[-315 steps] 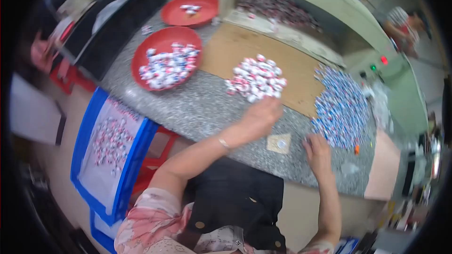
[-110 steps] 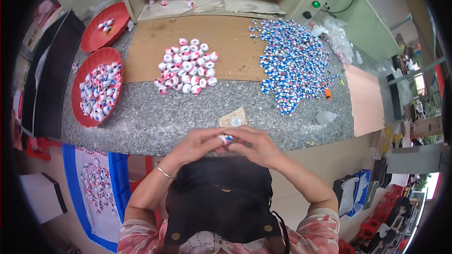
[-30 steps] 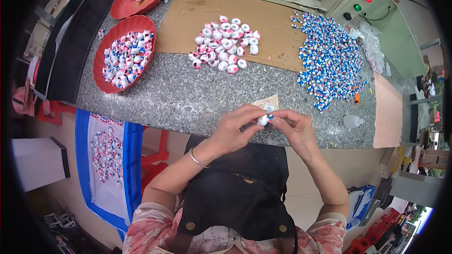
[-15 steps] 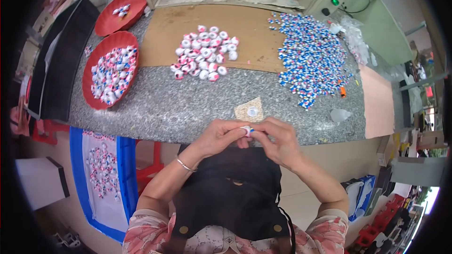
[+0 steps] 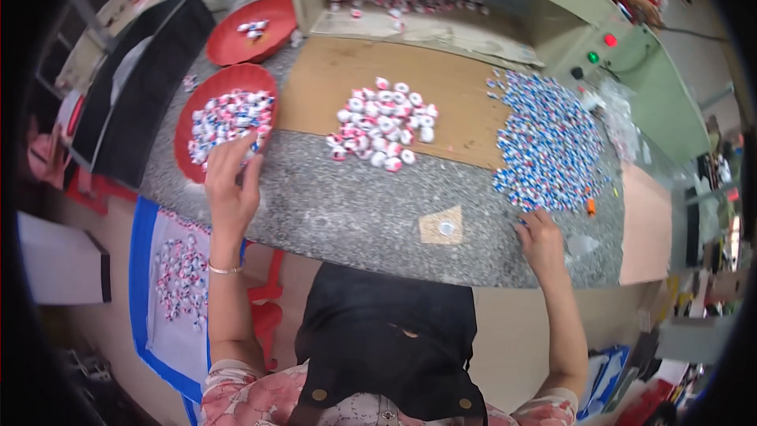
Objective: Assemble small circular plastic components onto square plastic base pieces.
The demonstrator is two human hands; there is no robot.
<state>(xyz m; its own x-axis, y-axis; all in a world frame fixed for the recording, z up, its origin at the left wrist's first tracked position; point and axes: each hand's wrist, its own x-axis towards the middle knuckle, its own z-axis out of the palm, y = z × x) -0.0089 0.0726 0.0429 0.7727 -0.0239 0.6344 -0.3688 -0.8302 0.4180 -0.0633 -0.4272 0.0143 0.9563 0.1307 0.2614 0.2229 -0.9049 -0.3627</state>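
Note:
My left hand point(image 5: 231, 185) reaches over the near rim of the front red bowl point(image 5: 183, 142), its thumb and fingers apart. At its fingertips lie small white, blue and pink pieces point(image 5: 229, 114), heaped in the bowl. My right hand point(image 5: 544, 243) is at the near edge of a wide spread of tiny blue and white pieces point(image 5: 548, 142). Its fingers are pinched together, with a bit of blue showing at the tips. Between the hands, farther back, lies a group of larger round white and pink pieces point(image 5: 386, 122) with dark openings.
A second red bowl point(image 5: 229, 43) with a few pieces stands behind. A tan square with a white disc point(image 5: 441, 226) lies near the front edge. The orange item point(image 5: 591, 207) sits by the blue spread. A shelf unit point(image 5: 441, 31) stands behind; a blue tray point(image 5: 142, 268) is low left.
My hands were together in front of me on a small white and blue piece. Now the left is at the red bowl and the right at the blue spread. The view has shifted.

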